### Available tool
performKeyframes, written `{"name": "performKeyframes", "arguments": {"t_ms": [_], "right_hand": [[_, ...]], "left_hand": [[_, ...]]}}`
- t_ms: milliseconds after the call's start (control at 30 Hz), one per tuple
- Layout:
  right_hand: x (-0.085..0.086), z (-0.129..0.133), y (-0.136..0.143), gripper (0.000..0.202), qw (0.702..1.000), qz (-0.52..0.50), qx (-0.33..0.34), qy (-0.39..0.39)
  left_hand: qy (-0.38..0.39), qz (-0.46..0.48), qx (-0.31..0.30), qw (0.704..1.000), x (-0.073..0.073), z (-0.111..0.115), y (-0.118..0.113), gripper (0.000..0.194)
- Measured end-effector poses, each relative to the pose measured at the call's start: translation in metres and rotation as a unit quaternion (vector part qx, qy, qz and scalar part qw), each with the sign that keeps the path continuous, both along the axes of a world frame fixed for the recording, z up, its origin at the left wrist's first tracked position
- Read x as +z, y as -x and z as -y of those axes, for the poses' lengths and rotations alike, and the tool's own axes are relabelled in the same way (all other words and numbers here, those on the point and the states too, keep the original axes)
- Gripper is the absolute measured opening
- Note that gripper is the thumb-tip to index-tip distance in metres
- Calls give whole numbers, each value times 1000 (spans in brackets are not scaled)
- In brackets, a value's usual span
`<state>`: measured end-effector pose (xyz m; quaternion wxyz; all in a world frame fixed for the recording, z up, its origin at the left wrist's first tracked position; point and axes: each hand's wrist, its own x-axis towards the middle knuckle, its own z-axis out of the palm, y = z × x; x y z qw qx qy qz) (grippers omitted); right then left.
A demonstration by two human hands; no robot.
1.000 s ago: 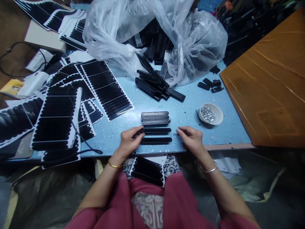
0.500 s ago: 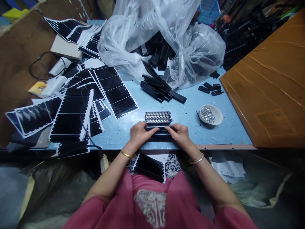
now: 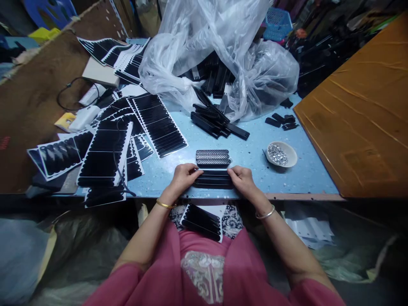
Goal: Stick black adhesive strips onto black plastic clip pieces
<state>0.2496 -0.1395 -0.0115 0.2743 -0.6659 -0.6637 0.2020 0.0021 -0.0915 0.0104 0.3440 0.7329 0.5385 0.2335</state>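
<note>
My left hand point(image 3: 184, 177) and my right hand point(image 3: 244, 180) are at opposite ends of a long narrow black plastic piece point(image 3: 213, 173) near the table's front edge. Each hand is closed, thumb and fingers pinching an end. Similar black pieces point(image 3: 213, 182) lie side by side just in front of it, on the side toward me. Right behind my fingers sits a row of black pieces with a perforated pattern point(image 3: 212, 157). On my lap rests a white backing sheet with black adhesive strips point(image 3: 202, 223).
Sheets of black strips point(image 3: 102, 155) overlap on the left. A clear plastic bag point(image 3: 264, 76) spills black plastic pieces point(image 3: 212, 117) at the back. To the right stand a white bowl point(image 3: 291, 155) of small shiny metal parts and a large brown taped box point(image 3: 357, 123).
My fingers have drawn apart along the black piece: the thumbs moved from near its middle out toward its ends. The camera view has shifted slightly.
</note>
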Motion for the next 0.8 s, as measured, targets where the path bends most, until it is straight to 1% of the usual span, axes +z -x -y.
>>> {"name": "performKeyframes", "arguments": {"t_ms": [100,200,267,333,433,533,600,700,800], "right_hand": [[10,0,7,53,995,93,-9,13],[19,-2,23,57,983,180,-24,27],[21,-5,32,61,977,208,-30,35],[19,-7,36,60,976,212,-40,40],[11,-9,26,47,985,157,-46,46],[2,-7,6,33,998,45,-21,38],[-1,-3,-5,30,1000,-9,-6,22],[-1,4,-13,29,999,-40,-2,-19],[7,16,-15,29,996,-52,-23,-71]], "left_hand": [[-14,27,-12,999,-3,3,2,16],[-46,14,-26,999,-6,7,0,16],[-58,8,-29,998,-9,8,-2,15],[-59,17,-26,998,-11,8,-2,15],[-50,34,-19,998,-13,8,-1,14],[-46,36,-14,998,-14,9,1,15],[-54,37,-17,998,-16,8,1,15],[-77,50,-27,995,-18,7,2,17],[-95,83,-21,992,-11,11,6,21]]}}
